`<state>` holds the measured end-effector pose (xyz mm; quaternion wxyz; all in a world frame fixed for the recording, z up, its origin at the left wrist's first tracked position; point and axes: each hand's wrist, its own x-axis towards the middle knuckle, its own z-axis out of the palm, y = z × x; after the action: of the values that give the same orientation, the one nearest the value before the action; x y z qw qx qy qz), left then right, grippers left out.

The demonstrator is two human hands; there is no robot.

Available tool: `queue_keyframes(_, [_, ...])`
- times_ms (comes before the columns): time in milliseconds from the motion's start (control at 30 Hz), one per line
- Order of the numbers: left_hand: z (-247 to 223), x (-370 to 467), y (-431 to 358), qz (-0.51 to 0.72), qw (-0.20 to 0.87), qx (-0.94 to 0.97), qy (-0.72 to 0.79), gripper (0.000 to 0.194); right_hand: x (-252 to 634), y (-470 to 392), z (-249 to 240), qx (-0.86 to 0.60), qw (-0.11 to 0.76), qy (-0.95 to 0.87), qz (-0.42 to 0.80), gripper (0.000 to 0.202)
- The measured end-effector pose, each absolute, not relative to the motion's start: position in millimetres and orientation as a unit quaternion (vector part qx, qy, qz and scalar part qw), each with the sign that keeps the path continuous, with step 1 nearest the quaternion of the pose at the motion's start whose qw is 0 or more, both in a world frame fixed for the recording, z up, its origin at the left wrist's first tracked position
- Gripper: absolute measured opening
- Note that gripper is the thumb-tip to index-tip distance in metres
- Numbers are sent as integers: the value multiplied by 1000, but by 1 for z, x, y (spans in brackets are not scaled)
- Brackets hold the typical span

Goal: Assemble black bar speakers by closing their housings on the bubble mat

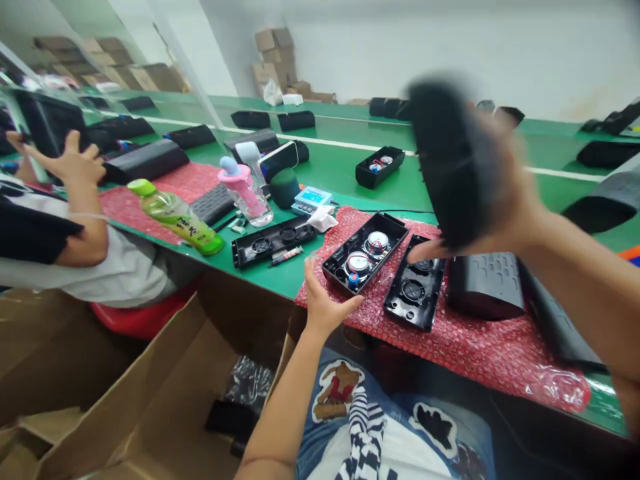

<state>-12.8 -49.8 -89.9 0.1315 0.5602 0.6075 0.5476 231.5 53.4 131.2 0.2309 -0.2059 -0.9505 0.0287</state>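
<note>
Right hand (507,190) above red bubble wrap (480,353) clasps a blurred black housing (443,160), left hand (325,303) spread empty beside the open speaker case (336,279); slipped grip or low swing could dent its drivers (358,265), snag wires (375,251).

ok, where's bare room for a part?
Free: green surface between far open shell and blue-screened device; front strip of red bubble wrap, in front of vented housing.
Crowded: bottle to pink cup; wrap's left half, holding near open shell and black panel, left hand close by.
</note>
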Motion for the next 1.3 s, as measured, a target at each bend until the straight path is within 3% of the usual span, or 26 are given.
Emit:
queue_keyframes(33, [-91, -13, -47, 528, 158, 567, 611, 128, 210, 56, 128, -148, 231, -961, -32, 107])
queue_keyframes(133, [-91, -11, -42, 488, 188, 567, 636, 115, 160, 63, 102, -25, 98, -985, -140, 94])
queue_keyframes(233, [-89, -10, -43, 472, 205, 553, 655, 105, 140, 74, 72, 7, -12, -989, -147, 95])
queue_keyframes(367, [-86, -10, -46, 468, 237, 534, 663, 117, 136, 93, 53, 12, -63, -989, -133, 100])
queue_keyframes(567, [-85, -10, -47, 457, 252, 540, 660, 127, 134, 108, 44, 17, -89, -991, -94, 118])
queue_keyframes(1300, [-90, -11, -46, 463, 240, 552, 651, 122, 134, 114, 37, 14, -84, -995, -54, 109])
